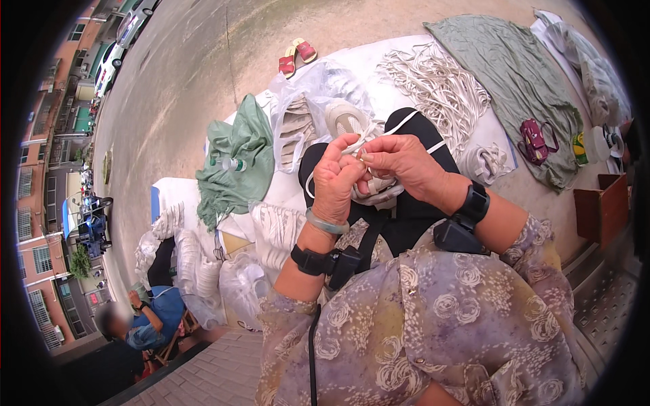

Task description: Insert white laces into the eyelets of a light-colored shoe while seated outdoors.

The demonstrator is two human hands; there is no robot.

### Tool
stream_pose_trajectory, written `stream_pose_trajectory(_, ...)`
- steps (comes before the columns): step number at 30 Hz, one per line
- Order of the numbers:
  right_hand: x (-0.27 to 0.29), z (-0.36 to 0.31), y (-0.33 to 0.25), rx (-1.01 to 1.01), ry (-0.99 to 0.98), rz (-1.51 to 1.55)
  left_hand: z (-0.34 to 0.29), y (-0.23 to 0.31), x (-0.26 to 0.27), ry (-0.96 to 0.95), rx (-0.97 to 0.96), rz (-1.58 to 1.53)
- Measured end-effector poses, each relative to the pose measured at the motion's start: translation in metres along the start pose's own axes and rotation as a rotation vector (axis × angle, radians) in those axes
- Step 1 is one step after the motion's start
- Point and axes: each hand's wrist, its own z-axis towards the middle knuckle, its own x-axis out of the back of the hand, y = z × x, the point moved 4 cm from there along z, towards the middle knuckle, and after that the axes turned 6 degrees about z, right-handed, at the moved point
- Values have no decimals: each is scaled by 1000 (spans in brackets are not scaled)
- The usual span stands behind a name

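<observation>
My left hand point(332, 176) and right hand point(409, 166) are working together, fingers point(389, 143) closing on a thin white lace point(409, 118) and partly hiding the beige mesh sneaker point(347, 123) sitting between my 2 black-clad knees point(447, 162). A translucent plastic bag point(289, 154), crumpled green cloth point(237, 139) and tangled off-white laces point(440, 88) are lying around.

Head view: fisheye facing down, close above left hand point(333, 177), right hand point(412, 166).

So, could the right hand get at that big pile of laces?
Probably yes: the pile of laces lies uncovered just beyond the right knee. But the right hand is pinching a white lace, so might need to let go.
</observation>
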Motion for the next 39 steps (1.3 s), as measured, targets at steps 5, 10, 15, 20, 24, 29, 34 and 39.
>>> stream_pose_trajectory(5,-6,-3,-7,33,-30,-100,-1,-2,2,-13,18,-11)
stream_pose_trajectory(10,-18,-7,-25,250,18,-452,5,-3,3,70,-67,109)
stream_pose_trajectory(15,-50,-15,-50,619,-119,-721,7,4,-10,-81,-321,324)
stream_pose_trajectory(20,-51,-18,-75,424,-116,-141,0,-6,-20,-264,-143,224)
stream_pose_trajectory(24,-8,-21,-141,444,-79,-84,-18,-15,-27,-483,-81,327)
stream_pose_trajectory(29,62,-35,-221,476,196,-113,-30,-21,-28,-580,-42,408)
stream_pose_trajectory(34,140,-55,-243,475,394,-374,-28,-24,-33,-726,-98,539)
stream_pose_trajectory(39,278,-127,-355,704,764,-503,-36,-29,-20,-895,51,778)
